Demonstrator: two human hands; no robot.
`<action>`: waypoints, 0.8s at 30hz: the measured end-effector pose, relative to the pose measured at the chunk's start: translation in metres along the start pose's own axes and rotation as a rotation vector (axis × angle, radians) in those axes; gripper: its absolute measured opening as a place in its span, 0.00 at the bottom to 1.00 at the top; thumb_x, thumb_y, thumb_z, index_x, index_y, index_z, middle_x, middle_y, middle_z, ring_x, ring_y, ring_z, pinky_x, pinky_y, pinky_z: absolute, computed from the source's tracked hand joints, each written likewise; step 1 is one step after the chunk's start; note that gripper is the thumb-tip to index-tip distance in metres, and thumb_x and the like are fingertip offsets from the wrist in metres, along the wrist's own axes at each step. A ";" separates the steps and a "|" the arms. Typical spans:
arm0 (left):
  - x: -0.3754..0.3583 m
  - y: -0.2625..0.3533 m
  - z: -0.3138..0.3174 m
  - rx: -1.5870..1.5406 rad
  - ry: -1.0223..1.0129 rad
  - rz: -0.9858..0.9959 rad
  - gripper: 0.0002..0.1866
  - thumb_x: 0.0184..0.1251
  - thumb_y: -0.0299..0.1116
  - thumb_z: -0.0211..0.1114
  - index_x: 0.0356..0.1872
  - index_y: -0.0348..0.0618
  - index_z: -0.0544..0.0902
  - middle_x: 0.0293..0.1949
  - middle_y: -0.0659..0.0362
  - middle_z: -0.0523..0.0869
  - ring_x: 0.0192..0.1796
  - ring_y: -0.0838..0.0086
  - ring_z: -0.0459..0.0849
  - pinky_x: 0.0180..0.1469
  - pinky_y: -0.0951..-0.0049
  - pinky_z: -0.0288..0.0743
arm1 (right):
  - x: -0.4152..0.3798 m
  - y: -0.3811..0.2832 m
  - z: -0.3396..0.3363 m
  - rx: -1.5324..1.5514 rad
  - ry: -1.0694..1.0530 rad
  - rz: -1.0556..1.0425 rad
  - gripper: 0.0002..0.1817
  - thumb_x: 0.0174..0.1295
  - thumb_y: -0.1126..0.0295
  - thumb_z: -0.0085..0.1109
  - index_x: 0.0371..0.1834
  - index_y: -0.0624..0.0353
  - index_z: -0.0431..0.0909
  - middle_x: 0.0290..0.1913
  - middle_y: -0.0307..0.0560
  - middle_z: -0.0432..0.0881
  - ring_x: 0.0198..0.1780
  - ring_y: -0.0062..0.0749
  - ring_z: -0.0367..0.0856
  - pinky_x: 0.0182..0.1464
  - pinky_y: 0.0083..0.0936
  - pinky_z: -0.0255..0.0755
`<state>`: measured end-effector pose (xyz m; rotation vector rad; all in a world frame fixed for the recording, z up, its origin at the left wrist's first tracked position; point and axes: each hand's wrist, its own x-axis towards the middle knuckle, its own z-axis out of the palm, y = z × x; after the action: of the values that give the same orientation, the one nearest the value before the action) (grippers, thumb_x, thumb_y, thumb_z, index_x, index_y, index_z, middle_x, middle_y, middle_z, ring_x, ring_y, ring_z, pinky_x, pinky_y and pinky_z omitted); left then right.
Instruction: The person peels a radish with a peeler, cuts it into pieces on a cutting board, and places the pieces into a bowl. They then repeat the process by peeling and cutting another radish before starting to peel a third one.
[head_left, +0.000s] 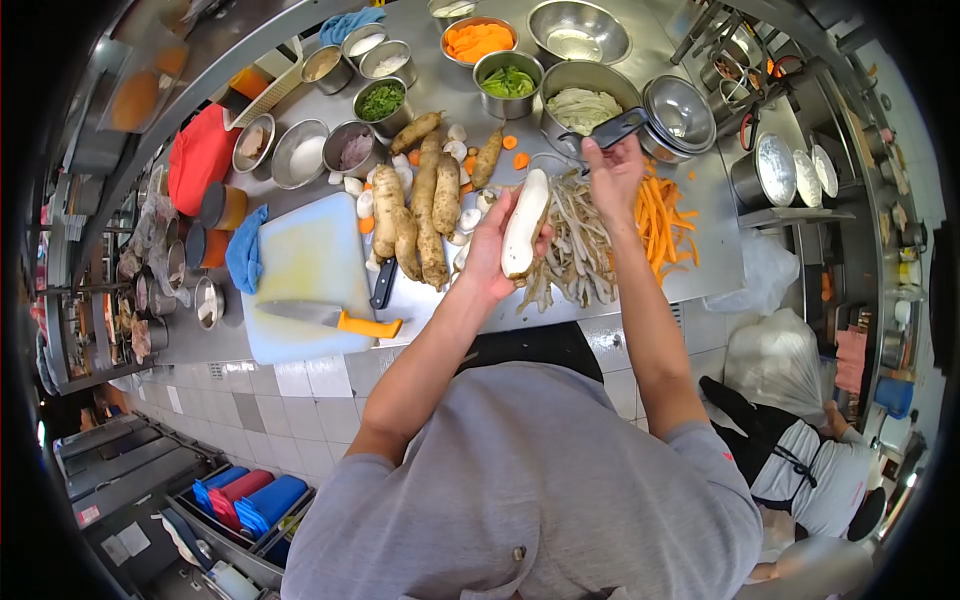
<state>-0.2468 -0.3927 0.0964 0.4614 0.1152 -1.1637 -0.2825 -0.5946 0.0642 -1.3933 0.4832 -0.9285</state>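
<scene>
My left hand point(492, 245) is wrapped round a pale, partly peeled root point(524, 225), which stands nearly upright over the table's front part. Brown skin still shows along its edge. My right hand point(614, 172) grips a black-handled peeler point(618, 127), raised above the peelings; its blade is hard to make out. Below and between the hands lies a heap of grey-brown peelings point(580, 240), with orange carrot peelings point(660, 225) to its right. Several unpeeled brown roots point(428, 205) lie left of my left hand, among white and orange chunks.
A cutting board point(310, 270) bears a yellow-handled knife point(368, 324); a black-handled knife point(383, 284) lies beside it. Metal bowls line the back, including one of greens point(508, 82) and one of carrots point(478, 42). Another person point(810, 465) is at the lower right, near plastic bags point(775, 355).
</scene>
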 end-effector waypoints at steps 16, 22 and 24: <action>0.001 0.004 0.013 0.025 0.110 0.116 0.21 0.81 0.44 0.49 0.65 0.44 0.73 0.49 0.53 0.83 0.46 0.68 0.84 0.43 0.69 0.83 | -0.075 -0.078 0.024 0.296 -0.334 0.293 0.19 0.62 0.80 0.64 0.56 0.65 0.73 0.45 0.41 0.83 0.46 0.22 0.81 0.52 0.22 0.75; -0.003 -0.006 -0.006 -0.012 0.049 -0.019 0.21 0.81 0.47 0.50 0.59 0.39 0.74 0.45 0.54 0.80 0.42 0.68 0.79 0.39 0.72 0.79 | -0.005 -0.012 0.008 -0.247 0.016 -0.127 0.12 0.63 0.76 0.66 0.46 0.62 0.75 0.37 0.38 0.83 0.36 0.19 0.78 0.42 0.19 0.72; -0.005 -0.001 -0.005 -0.011 0.043 0.010 0.21 0.80 0.47 0.50 0.59 0.39 0.74 0.45 0.54 0.80 0.42 0.68 0.79 0.40 0.72 0.78 | -0.003 -0.024 -0.001 -0.250 0.050 -0.148 0.12 0.64 0.77 0.66 0.47 0.61 0.75 0.38 0.37 0.83 0.36 0.18 0.78 0.41 0.19 0.73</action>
<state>-0.2491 -0.3873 0.0933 0.4770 0.1562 -1.1434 -0.2913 -0.5906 0.0860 -1.6526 0.5536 -1.0516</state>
